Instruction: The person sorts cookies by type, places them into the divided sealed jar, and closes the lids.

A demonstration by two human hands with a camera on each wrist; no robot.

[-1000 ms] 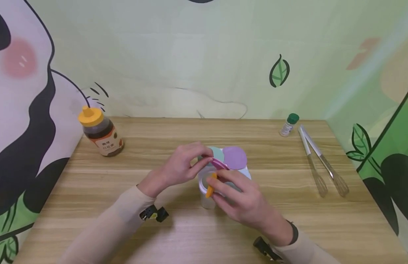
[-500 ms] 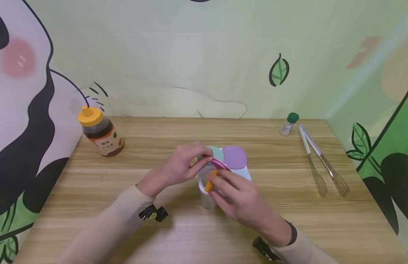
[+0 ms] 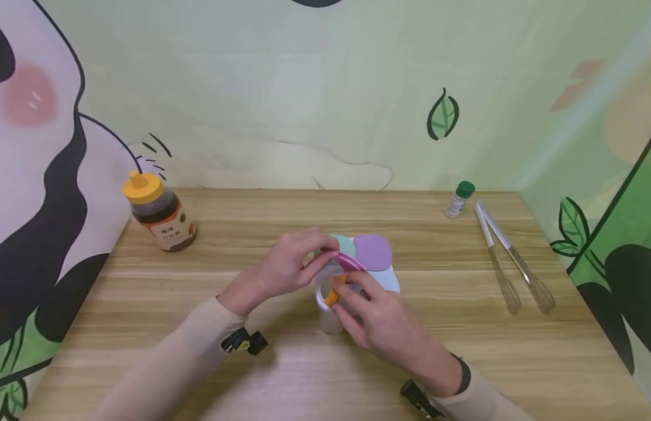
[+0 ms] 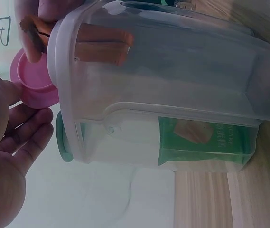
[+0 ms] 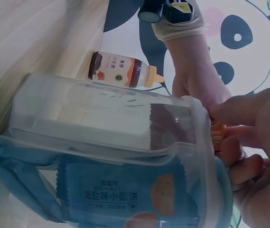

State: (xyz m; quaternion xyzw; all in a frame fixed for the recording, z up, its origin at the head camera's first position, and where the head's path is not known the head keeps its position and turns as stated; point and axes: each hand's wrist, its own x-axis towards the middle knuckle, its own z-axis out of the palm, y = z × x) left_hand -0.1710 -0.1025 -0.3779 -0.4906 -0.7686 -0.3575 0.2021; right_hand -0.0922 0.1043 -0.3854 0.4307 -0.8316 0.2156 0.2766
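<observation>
My left hand [image 3: 288, 263] pinches the pink round lid [image 3: 351, 261] and keeps it tilted up over one compartment of a clear plastic storage box [image 4: 187, 71]. In the fingers of my right hand [image 3: 391, 318] is an orange snack packet [image 3: 332, 298]. Its lower part reaches inside the compartment's mouth, as the left wrist view shows. Teal [image 3: 345, 244], purple [image 3: 374, 252] and light blue [image 3: 386, 279] lids cover other compartments. Through the walls appear a green packet [image 4: 210, 142] and blue packets [image 5: 125, 185].
A honey bottle [image 3: 164, 219] with a yellow cap stands at the back left of the wooden table [image 3: 241, 204]. At the back right are a small green-capped bottle [image 3: 458, 200] and metal tongs [image 3: 516, 255] lying spread. A patterned backdrop rises behind.
My right hand has shifted slightly left, and less of the orange packet shows above the box's rim. The left hand has stayed at the pink lid.
</observation>
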